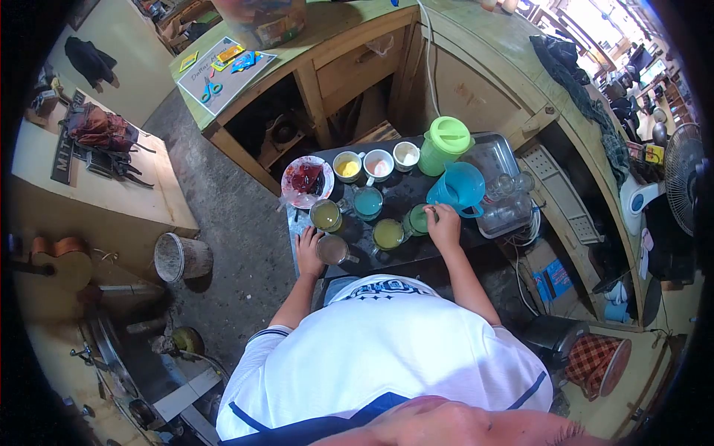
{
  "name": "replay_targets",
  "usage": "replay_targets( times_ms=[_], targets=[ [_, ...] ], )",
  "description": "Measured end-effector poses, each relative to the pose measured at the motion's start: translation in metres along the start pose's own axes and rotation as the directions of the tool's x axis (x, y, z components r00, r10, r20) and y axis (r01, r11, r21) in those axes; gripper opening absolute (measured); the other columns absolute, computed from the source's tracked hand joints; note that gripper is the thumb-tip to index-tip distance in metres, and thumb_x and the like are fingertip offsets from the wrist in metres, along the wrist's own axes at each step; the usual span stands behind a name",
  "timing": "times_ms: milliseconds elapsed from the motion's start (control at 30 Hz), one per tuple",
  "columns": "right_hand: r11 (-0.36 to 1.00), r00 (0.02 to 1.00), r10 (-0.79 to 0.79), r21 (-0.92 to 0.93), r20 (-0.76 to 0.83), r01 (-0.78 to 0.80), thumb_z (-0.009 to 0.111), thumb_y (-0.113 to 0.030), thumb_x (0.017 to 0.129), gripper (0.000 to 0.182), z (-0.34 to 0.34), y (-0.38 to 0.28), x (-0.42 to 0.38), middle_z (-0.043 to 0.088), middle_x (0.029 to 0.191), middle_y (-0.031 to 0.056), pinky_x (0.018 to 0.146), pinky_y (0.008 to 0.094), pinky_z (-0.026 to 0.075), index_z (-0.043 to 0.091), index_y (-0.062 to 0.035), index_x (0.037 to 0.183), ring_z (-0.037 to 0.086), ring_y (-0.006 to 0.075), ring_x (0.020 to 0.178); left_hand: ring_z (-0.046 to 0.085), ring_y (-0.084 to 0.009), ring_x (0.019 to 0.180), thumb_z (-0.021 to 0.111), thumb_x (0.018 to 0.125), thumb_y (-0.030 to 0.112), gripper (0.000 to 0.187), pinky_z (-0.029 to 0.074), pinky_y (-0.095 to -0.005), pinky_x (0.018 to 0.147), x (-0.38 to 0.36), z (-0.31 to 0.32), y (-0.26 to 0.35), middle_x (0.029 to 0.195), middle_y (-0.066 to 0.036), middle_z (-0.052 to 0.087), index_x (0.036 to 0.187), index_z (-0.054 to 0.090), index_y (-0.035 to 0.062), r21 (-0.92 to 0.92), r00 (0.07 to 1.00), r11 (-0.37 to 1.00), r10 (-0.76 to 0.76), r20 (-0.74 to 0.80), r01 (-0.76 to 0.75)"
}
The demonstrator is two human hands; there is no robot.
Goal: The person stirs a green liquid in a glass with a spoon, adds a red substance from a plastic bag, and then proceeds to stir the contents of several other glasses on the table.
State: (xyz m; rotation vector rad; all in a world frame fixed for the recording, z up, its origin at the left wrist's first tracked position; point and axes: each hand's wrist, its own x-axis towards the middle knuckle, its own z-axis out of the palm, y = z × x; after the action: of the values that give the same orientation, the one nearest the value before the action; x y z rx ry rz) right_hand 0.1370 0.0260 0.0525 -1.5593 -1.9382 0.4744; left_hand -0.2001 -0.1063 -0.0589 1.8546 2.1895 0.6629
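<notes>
My left hand (308, 251) rests on the dark table's near edge with its fingers stretched out, beside a glass mug of brownish liquid (332, 250). My right hand (444, 225) is over a glass mug of green liquid (418, 220), fingers pinched together; whatever they hold is too small to make out. Between the hands stands a mug of yellow-green liquid (388, 234). Behind are an olive-coloured mug (326, 215) and a mug of blue liquid (367, 202). A blue pitcher (456, 187) is just beyond my right hand.
White cups with yellow (347, 166), pink (378, 165) and white contents (406, 154) line the far side. A bowl with dark red contents (306, 181) is at left. A lidded green pitcher (445, 145) and a metal tray (497, 160) of glassware stand right. A bucket (178, 257) sits on the floor.
</notes>
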Motion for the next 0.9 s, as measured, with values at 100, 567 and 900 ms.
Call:
replay_targets(
  times_ms=[100,567,900],
  targets=[
    [0.996,0.999,-0.029,-0.088,0.026,0.031,0.062,-0.014,0.082,0.012,-0.002,-0.002,-0.003,0.067,0.090,0.0184,0.083,0.0453,0.049,0.069,-0.0044,0.080,0.063,0.0373,0.097,0.038,-0.0271,0.133,0.062,0.080,0.026,0.035,0.021,-0.0533,0.112,-0.001,-0.003,0.002,0.134,-0.009,0.050,0.112,0.061,0.0125,-0.025,1.000,1.000,-0.004,-0.006,0.003],
    [0.989,0.981,-0.150,-0.018,-0.124,0.149,0.062,-0.009,0.082,0.008,-0.071,-0.069,0.007,0.066,0.081,0.0112,0.071,0.0393,0.049,0.068,-0.0037,0.079,0.062,0.0303,0.079,0.036,-0.0274,0.134,0.065,0.077,0.024,0.039,0.018,-0.0519,0.113,0.000,-0.003,0.000,0.137,-0.008,0.048,0.114,0.060,0.0131,-0.031,0.999,0.999,-0.015,0.032,0.016],
    [0.923,0.932,-0.362,0.143,0.002,0.358,0.066,-0.009,0.076,0.005,-0.024,-0.091,-0.009,0.067,0.078,0.0080,0.068,0.0378,0.047,0.070,-0.0062,0.078,0.062,0.0253,0.075,0.037,-0.0281,0.134,0.065,0.078,0.026,0.038,0.019,-0.0522,0.112,-0.002,0.000,-0.003,0.136,-0.009,0.049,0.113,0.061,0.0124,-0.025,1.000,1.000,-0.003,0.010,0.003]
  ],
)
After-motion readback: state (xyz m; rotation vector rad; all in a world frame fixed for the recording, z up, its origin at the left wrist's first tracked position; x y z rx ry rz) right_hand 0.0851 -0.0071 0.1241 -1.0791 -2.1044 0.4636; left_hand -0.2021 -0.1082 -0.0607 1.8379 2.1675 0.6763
